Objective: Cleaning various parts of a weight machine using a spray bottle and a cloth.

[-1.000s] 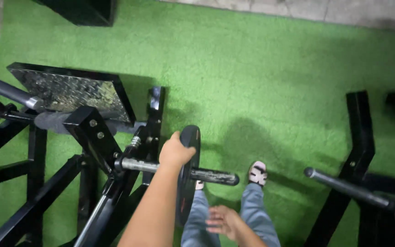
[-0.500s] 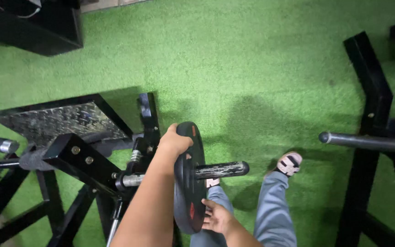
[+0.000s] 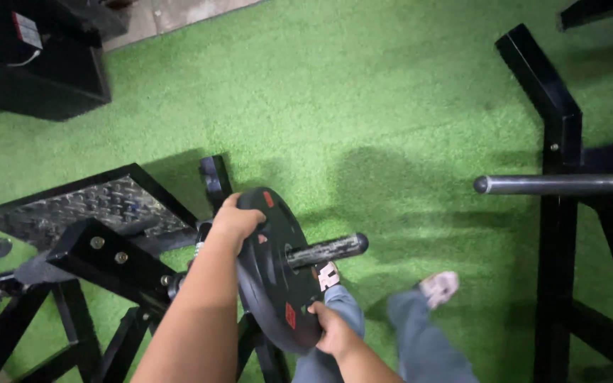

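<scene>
Both my left hand and right hand clench the round black iron weight plate; keep it square on the scuffed metal sleeve.

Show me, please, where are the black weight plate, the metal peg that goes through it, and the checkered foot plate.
black weight plate (image 3: 274, 284): head view, on its flat face.
metal peg (image 3: 331, 248): head view, on the bare outer end.
checkered foot plate (image 3: 86, 206): head view, on its patterned top.
</scene>
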